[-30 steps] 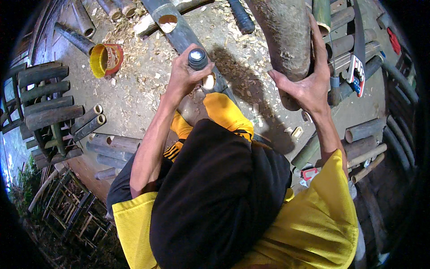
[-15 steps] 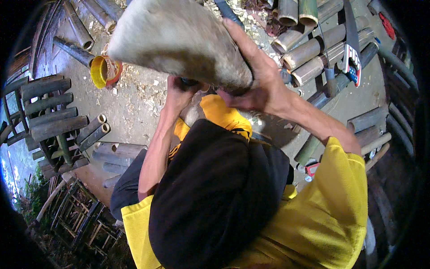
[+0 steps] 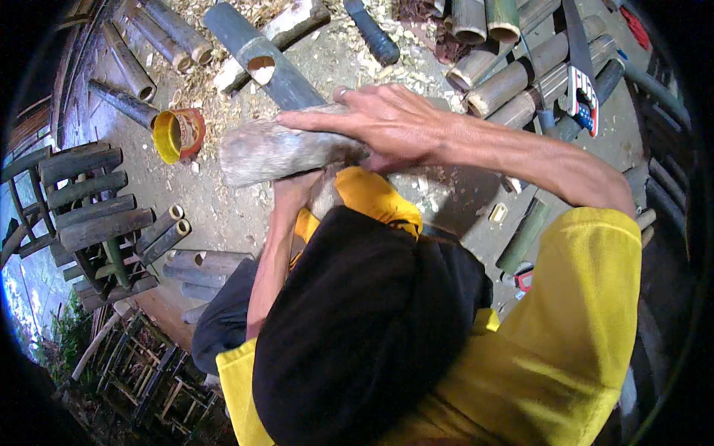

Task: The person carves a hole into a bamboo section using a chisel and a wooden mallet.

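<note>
My right hand (image 3: 387,123) is closed on a thick, pale, rough wooden block (image 3: 282,152), its index finger stretched along the top. Below the block shows my left hand (image 3: 297,187); its fingers are hidden, so its hold cannot be made out. A dark grey bamboo tube (image 3: 297,89) with an oval hole cut in its side runs away from me, its near end hidden behind my right hand and the block. Beneath it, a pale split log (image 3: 294,26) lies crosswise on the floor.
Wood chips litter the floor (image 3: 238,201). A yellow-and-red tub (image 3: 172,137) lies tipped at the left, near a bamboo rack (image 3: 97,201). Cut bamboo tubes (image 3: 506,89) and a handsaw (image 3: 581,67) are at the right. A dark tool handle (image 3: 372,33) lies ahead.
The wooden block has come down from high near the camera to just over the left hand, my right hand with it. The holed bamboo tube and split log, hidden before, now show.
</note>
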### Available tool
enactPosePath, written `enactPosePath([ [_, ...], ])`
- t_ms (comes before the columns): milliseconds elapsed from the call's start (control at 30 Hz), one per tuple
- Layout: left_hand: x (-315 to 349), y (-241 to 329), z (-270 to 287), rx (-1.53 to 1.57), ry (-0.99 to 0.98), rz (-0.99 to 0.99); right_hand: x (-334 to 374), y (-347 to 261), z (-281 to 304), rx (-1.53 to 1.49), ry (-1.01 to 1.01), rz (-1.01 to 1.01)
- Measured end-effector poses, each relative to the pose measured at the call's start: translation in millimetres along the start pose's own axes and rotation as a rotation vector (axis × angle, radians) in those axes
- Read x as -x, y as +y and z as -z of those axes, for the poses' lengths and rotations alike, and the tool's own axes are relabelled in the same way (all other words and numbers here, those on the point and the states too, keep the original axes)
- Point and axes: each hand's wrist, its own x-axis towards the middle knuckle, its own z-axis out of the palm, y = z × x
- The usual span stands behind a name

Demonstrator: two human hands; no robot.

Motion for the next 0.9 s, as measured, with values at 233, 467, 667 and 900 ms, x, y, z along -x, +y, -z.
enactPosePath([
  [233,14,-42,-1,-0.248,0.062,-0.083,1,4,-20,-0.073,0.208,0.218],
  [467,-44,-37,9,0.146,0.303,-0.182,-1,1,-8,-0.22,0.241,-0.02],
  [667,-35,40,13,0.184,-0.096,-0.029,15,9,0,-0.274,0.416,-0.047],
  [900,-8,21,-8,0.296,0.149,-0.006,7,0,-13,0.015,0.014,-0.061],
])
